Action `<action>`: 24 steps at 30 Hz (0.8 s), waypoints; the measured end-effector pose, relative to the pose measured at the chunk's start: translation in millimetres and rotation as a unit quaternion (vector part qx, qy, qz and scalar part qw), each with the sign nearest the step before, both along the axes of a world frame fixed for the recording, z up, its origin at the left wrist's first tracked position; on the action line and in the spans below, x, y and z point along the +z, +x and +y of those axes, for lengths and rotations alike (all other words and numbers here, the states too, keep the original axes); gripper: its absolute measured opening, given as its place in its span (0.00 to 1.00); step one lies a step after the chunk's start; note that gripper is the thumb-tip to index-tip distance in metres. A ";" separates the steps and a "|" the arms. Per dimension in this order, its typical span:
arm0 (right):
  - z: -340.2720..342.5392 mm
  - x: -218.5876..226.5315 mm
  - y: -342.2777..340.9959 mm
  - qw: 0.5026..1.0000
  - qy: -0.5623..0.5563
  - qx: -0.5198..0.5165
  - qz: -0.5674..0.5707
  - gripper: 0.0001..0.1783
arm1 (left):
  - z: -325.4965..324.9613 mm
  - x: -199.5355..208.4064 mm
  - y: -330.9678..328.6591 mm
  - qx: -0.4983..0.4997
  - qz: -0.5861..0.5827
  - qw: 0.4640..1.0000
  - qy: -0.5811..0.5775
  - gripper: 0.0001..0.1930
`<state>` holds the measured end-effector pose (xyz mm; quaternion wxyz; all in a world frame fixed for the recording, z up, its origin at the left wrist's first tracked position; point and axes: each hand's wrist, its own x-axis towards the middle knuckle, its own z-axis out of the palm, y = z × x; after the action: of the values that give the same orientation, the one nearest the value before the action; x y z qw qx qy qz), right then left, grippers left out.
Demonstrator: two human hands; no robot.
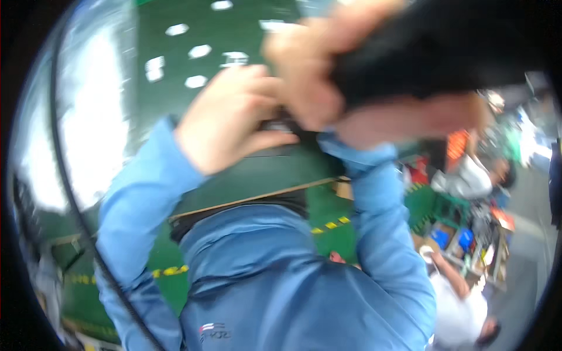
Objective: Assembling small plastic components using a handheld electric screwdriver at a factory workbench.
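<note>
Both my arms, in blue jacket sleeves, are raised close to the camera. My left hand (pixel 228 117) is curled, its fingers pinching a small dark part (pixel 280 125) at the picture's upper middle. My right hand (pixel 307 70) is just right of it and touches it. It is closed on a big, blurred black object (pixel 433 50) that fills the upper right. My bare right forearm (pixel 410 117) runs under that object. My blue jacket front (pixel 263 281) fills the lower middle. What the black object is cannot be made out.
A green floor (pixel 193 82) with white patches and yellow-black tape (pixel 331 225) lies below. A dark board with a tan edge (pixel 257 196) crosses under my hands. A black cable (pixel 73 199) curves down the left. At the right are cluttered crates (pixel 462 234) and a person in white (pixel 462 304).
</note>
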<state>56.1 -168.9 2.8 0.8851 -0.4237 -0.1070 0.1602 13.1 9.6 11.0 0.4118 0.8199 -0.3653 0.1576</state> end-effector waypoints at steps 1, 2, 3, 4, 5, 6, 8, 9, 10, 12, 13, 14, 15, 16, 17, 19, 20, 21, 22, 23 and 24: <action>18.9 26.7 2.9 0.991 -0.034 0.031 -0.126 0.34 | 6.1 5.6 -6.8 0.004 0.064 0.998 0.014 0.12; 30.3 55.4 7.1 0.964 -0.067 0.066 -0.247 0.30 | 3.6 15.6 -12.7 0.012 0.081 0.997 -0.012 0.13; 30.7 55.9 6.5 0.964 0.000 0.155 -0.216 0.33 | 1.1 9.2 -11.5 0.021 0.063 0.997 -0.050 0.12; 28.2 55.4 14.3 0.948 0.066 0.251 -0.185 0.37 | 5.4 9.6 -12.6 0.027 0.062 0.997 -0.023 0.12; 29.4 59.6 15.5 0.944 0.089 0.242 -0.205 0.40 | 6.5 7.5 -12.4 0.029 0.054 0.998 -0.018 0.12; 33.5 62.0 15.5 0.939 0.114 0.235 -0.224 0.43 | 7.8 5.5 -10.8 0.033 0.046 0.998 -0.012 0.12; 28.9 54.2 15.2 0.941 0.080 0.217 -0.249 0.47 | 7.4 8.0 -10.9 0.031 0.061 0.997 -0.020 0.15; 22.4 53.4 10.7 0.962 0.014 0.233 -0.142 0.47 | 4.1 7.7 -9.3 0.042 0.078 0.996 -0.031 0.16; 25.5 53.2 9.1 0.960 0.030 0.222 -0.170 0.46 | 5.5 4.8 -10.2 0.060 0.116 0.991 -0.035 0.18; 29.3 57.3 5.5 0.964 -0.023 0.182 -0.194 0.44 | 5.0 3.4 -11.6 0.043 0.137 0.988 -0.062 0.16; 33.7 63.1 3.2 0.965 -0.086 0.161 -0.188 0.43 | 12.7 6.5 -15.3 0.051 0.120 0.991 -0.040 0.12; 33.6 53.1 5.9 0.962 0.049 0.168 -0.208 0.43 | 12.9 13.7 -9.0 0.015 0.104 0.994 0.006 0.09; 34.7 43.9 10.9 0.942 0.185 0.172 -0.223 0.44 | 1.5 17.3 -3.4 0.008 0.035 0.997 -0.064 0.08; 41.2 52.7 18.8 0.933 0.210 0.183 -0.229 0.44 | 3.3 18.1 -1.0 0.009 -0.014 0.999 -0.040 0.09; 26.3 63.2 24.9 0.914 0.203 0.203 -0.287 0.48 | -2.4 8.2 -5.2 0.037 0.009 0.999 0.023 0.12; 8.2 78.7 51.3 0.873 0.189 0.197 -0.404 0.53 | -1.8 16.4 -5.0 0.034 0.082 0.995 0.053 0.13; -0.3 86.1 49.0 0.893 0.190 0.152 -0.378 0.54 | -1.6 20.9 -2.3 0.040 0.115 0.992 0.030 0.12; -6.8 95.1 49.9 0.911 0.167 0.085 -0.368 0.57 | -0.8 24.6 3.7 0.041 0.147 0.988 0.005 0.11; -19.8 99.5 56.3 0.910 0.158 0.063 -0.378 0.56 | 1.7 40.7 20.6 0.061 0.079 0.995 0.029 0.12; -28.8 99.0 62.1 0.913 0.154 0.044 -0.374 0.55 | 0.1 55.5 38.3 0.096 0.093 0.991 -0.033 0.11; -41.1 91.7 66.2 0.917 0.145 0.020 -0.370 0.54 | 1.6 55.8 69.9 0.119 0.022 0.988 -0.092 0.13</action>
<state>122.3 -210.1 94.4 0.8307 -0.3174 -0.4573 -0.0081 83.1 11.2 66.8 0.4717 0.8194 -0.2396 0.2209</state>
